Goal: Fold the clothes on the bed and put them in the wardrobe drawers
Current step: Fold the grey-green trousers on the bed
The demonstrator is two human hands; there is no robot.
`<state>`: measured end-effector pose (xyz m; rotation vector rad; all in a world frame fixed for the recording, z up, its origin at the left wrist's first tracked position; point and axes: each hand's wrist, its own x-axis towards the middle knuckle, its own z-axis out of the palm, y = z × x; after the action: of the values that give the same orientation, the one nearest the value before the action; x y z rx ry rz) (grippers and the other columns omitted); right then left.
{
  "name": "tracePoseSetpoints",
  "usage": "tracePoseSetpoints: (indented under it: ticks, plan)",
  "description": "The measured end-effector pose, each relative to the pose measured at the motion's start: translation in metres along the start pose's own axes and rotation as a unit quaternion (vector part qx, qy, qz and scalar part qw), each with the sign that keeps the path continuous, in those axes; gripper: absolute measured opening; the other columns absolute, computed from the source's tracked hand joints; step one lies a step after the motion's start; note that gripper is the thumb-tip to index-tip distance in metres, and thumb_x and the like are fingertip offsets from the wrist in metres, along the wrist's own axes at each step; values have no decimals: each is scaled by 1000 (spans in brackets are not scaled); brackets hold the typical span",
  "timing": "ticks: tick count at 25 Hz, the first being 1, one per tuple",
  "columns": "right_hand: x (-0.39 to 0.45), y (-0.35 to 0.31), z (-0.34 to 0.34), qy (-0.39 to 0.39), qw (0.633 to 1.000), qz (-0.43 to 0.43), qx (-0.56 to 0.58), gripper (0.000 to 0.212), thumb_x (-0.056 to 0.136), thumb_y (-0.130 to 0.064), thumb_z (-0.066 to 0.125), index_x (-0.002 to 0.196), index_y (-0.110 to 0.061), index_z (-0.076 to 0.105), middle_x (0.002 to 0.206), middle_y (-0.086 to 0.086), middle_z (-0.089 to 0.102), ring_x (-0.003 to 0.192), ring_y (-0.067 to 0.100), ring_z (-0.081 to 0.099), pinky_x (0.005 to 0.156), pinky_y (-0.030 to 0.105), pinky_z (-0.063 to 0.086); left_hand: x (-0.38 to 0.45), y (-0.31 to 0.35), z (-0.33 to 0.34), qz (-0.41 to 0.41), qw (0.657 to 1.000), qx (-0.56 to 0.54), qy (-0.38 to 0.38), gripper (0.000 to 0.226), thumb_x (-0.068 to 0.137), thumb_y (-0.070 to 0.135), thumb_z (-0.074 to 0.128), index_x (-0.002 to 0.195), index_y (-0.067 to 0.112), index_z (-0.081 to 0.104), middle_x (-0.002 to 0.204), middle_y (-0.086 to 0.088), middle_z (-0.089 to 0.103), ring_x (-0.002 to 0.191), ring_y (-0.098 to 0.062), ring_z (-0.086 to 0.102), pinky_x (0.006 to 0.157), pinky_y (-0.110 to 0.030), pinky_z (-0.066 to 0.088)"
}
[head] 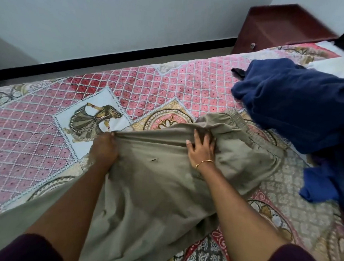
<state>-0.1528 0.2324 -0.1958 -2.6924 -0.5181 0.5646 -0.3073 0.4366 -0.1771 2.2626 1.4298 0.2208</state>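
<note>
A grey-olive garment with an elastic waistband lies spread on the bed in front of me. My left hand grips its far folded edge in a fist. My right hand grips the same edge further right, fingers curled into the cloth, a gold bangle on the wrist. The edge is pulled taut between the two hands. The waistband bunches up to the right of my right hand. A heap of dark blue clothes lies on the bed at the right.
The bed carries a pink and white patterned bedspread. A white pillow lies at the far right. A dark red wooden bedside cabinet stands beyond the bed. A strip of floor and a white wall run along the bed's far side.
</note>
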Motion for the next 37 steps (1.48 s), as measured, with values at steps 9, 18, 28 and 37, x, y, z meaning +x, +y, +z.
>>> tracePoseSetpoints:
  ticks: [9, 18, 28, 37]
  plan:
    - [33, 18, -49, 98, 986, -16, -135, 50, 97, -44, 33, 145, -34, 24, 154, 2, 15, 140, 30, 14, 107, 54, 20, 5, 17, 21, -64, 996, 52, 28, 41, 100, 28, 38, 114, -6, 57, 113, -30, 58, 106, -46, 54, 88, -48, 43]
    - [19, 31, -35, 55, 990, -3, -129, 60, 97, -51, 25, 149, -32, 2, 158, 1, -9, 144, 30, -12, 111, 63, 0, -12, 31, 27, -67, 989, 95, 91, 47, 97, 32, 41, 131, 0, 37, 139, -26, 37, 131, -39, 32, 105, -55, 20]
    - [-132, -18, 64, 127, 980, -109, -112, 61, 78, -50, 34, 122, -18, 61, 135, 23, 49, 130, 37, 31, 94, 72, 25, -125, -48, 8, 95, 993, 62, 38, 68, 84, 51, 25, 121, 4, 57, 134, -20, 49, 132, -39, 37, 108, -58, 20]
    - [-263, -151, 153, -8, 940, -312, -136, 61, 76, -55, 33, 113, -22, 67, 125, 18, 59, 117, 37, 56, 80, 64, 44, -163, -280, -115, -136, 977, 85, 139, 43, 87, 31, 44, 110, -3, 59, 121, -28, 52, 111, -44, 48, 97, -50, 31]
